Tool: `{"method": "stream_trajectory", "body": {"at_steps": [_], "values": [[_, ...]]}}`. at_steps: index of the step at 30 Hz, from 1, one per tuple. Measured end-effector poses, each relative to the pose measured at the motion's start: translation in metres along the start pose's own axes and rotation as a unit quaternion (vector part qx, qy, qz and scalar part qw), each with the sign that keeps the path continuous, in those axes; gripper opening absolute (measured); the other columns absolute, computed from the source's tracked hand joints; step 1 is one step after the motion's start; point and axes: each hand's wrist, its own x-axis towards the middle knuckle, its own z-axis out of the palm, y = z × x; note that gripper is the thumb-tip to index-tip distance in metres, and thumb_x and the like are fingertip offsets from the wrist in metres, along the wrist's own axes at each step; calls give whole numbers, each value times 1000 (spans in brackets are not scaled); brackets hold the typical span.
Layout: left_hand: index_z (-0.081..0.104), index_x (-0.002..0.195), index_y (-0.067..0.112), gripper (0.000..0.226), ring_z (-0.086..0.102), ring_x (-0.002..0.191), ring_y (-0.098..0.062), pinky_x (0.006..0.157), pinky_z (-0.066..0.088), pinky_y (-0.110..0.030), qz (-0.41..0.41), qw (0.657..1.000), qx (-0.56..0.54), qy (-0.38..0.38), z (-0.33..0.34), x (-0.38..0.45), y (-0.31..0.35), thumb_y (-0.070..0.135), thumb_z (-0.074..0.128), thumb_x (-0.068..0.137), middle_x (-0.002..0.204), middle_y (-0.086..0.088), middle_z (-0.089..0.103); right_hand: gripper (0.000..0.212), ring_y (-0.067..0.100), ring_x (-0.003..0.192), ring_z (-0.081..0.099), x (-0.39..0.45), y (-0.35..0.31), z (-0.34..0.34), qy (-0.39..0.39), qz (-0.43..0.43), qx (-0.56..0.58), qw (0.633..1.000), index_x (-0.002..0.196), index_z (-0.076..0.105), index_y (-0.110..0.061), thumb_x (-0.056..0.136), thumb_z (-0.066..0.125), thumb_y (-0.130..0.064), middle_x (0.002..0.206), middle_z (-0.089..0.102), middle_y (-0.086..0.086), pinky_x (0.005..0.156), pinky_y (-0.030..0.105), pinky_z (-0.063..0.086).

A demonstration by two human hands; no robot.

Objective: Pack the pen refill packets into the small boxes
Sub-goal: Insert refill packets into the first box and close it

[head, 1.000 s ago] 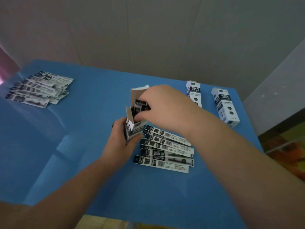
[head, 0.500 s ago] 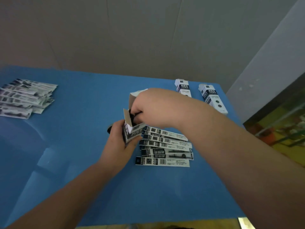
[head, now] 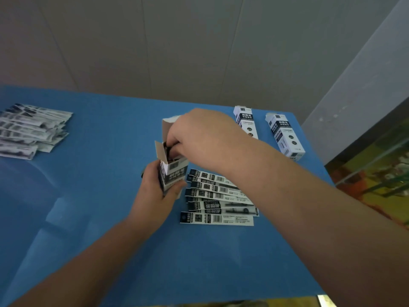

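Note:
My left hand [head: 157, 193] grips a small white-and-black box [head: 173, 173] upright at the table's centre, its top flaps open. My right hand [head: 199, 138] is above the box's mouth, fingertips curled round dark refill packets [head: 169, 151] that sit almost fully inside the box. Several loose refill packets [head: 218, 201] lie fanned on the blue table just right of the box, partly under my right forearm.
A second pile of refill packets [head: 31, 129] lies at the far left of the blue table [head: 106, 196]. Two small boxes [head: 245, 121] [head: 285, 135] lie flat at the far right near the back edge. A grey wall stands behind.
The packets in my right hand have sunk deeper into the box, from sticking out of its top to nearly inside. My left hand has kept the box in place.

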Motion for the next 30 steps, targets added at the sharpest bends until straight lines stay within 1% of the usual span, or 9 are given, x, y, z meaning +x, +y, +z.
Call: {"method": "stream_trajectory", "body": {"at_steps": [5,10,14,17,19,21,24,26,30], "values": [[40,104,63,53,58,103,11,75,44,-1,3,1000,12,-11,0,0,2,25,74,89,108,32,55,13,18,61,58,1,3,7,30,21,-15,999,72,66,-23,84,69,-26,63,55,-5,47,25,30],[40,108,61,52,57,106,9,76,46,-6,-1,1000,14,-6,1,2,2,27,74,89,114,20,56,23,14,57,55,8,4,6,21,42,-8,999,63,60,-21,81,72,-28,61,53,-5,46,23,29],[39,104,66,58,60,96,10,71,46,-3,6,1000,12,-3,0,0,-1,23,75,88,112,5,58,18,-2,53,61,-3,17,4,2,17,140,990,85,77,-29,75,81,-43,74,69,-12,45,24,45],[40,104,60,52,60,105,6,77,50,-12,-12,1000,-5,-1,0,-1,-5,26,75,87,120,1,57,25,-4,59,64,-22,33,16,91,21,350,932,95,72,-41,73,83,-46,90,71,-25,51,8,45],[39,103,63,54,59,108,7,80,49,-12,-21,1000,-8,1,0,-1,-7,26,76,87,122,3,58,17,6,60,64,-34,47,38,181,62,395,899,92,67,-47,79,76,-50,93,69,-31,55,10,44],[38,103,69,60,58,106,12,78,47,-5,-22,1000,-8,2,0,-1,-6,25,76,88,122,5,58,9,2,63,60,-42,63,69,215,129,380,890,94,67,-45,87,72,-44,89,67,-32,63,16,46],[37,102,72,62,58,103,16,73,45,1,-25,1000,-12,0,1,-2,-4,25,76,88,123,5,57,23,-6,85,62,-54,90,116,76,209,256,941,117,69,-32,95,67,-37,100,66,-27,81,29,52],[37,104,72,62,58,103,17,72,44,2,-28,1000,-7,0,0,-3,-3,26,75,89,123,6,57,39,12,111,63,-59,97,138,-46,223,182,956,131,64,-26,94,67,-41,121,66,-12,91,34,49],[36,106,72,61,56,106,16,77,43,2,-35,999,6,1,0,-2,-3,29,76,88,123,10,58,32,24,108,58,-56,96,156,-88,204,120,968,114,67,-17,93,68,-41,107,59,0,86,37,49]]}}
